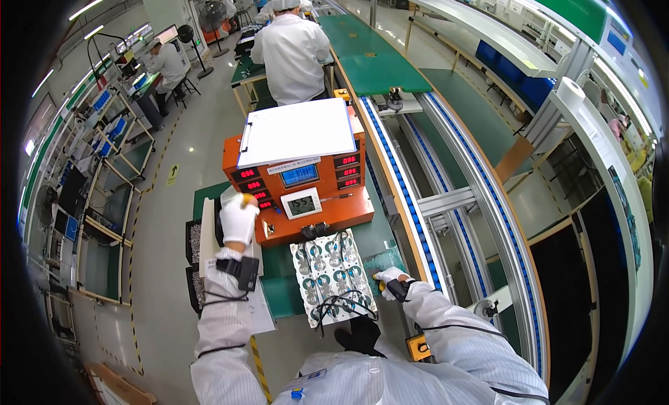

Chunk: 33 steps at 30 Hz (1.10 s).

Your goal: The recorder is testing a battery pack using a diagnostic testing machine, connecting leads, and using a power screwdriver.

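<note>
Now, the orange meter box (338, 211) stands just right of our left hand (239, 222), the white tray (334, 274) between both hands, the green board (382, 261) by our right hand (391, 277). We cannot tell whether either grips; we should handle that board by its edges.

And here's the room: a smooth, glossy grey floor (167, 217) stretches down the left, crossed by yellow-and-black striped tape (260, 369) and marked with a small green rectangular arrow sign (173, 174). Up at top left, slim white strip lights (86, 9) glow beside a broad white pillar (162, 4), with a round black pedestal fan (185, 34) close by. Pale-framed racks with green shelves (117, 203) line that side. Over to the right, a long metal conveyor with blue rollers (402, 196) runs away under flat green boards (376, 74), and a long white shelf (481, 32) slants beyond it.
</note>
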Tool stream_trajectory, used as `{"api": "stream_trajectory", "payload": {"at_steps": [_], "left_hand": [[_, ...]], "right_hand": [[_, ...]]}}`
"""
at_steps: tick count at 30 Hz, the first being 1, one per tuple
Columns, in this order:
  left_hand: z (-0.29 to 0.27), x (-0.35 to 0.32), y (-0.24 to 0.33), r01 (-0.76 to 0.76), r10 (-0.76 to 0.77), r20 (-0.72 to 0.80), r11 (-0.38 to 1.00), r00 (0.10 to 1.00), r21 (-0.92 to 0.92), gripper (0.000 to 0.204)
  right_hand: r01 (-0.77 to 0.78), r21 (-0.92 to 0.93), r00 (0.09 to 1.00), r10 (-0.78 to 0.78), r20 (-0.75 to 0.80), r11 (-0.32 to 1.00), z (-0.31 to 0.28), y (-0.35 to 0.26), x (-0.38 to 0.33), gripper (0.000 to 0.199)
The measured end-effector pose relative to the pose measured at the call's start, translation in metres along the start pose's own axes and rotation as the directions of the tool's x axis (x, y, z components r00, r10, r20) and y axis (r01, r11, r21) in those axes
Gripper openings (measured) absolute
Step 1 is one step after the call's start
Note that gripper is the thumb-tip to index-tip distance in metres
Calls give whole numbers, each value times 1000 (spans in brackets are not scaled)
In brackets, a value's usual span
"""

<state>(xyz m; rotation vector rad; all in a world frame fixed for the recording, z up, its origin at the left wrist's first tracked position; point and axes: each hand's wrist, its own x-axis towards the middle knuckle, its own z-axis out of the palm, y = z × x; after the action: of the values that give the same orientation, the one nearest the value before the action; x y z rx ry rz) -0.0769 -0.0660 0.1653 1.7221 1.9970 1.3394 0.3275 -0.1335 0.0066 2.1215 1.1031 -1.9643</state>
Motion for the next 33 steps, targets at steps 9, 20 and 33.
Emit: {"api": "stream_trajectory", "payload": {"at_steps": [9, 20, 33], "left_hand": [[26, 91, 11, -339, 355, 91, 738, 930, 583, 48], [41, 83, 19, -222, 285, 3, 743, 959, 631, 42], [38, 60, 23, -188, 215, 38, 735, 976, 651, 53]], "right_hand": [[26, 16, 999, -26, 32, 1000, -4, 2, 1, 51], [-43, 19, 997, 41, 62, 999, -4, 4, 18, 46], [-28, 46, 998, 26, 50, 999, -4, 2, 8, 44]]}}
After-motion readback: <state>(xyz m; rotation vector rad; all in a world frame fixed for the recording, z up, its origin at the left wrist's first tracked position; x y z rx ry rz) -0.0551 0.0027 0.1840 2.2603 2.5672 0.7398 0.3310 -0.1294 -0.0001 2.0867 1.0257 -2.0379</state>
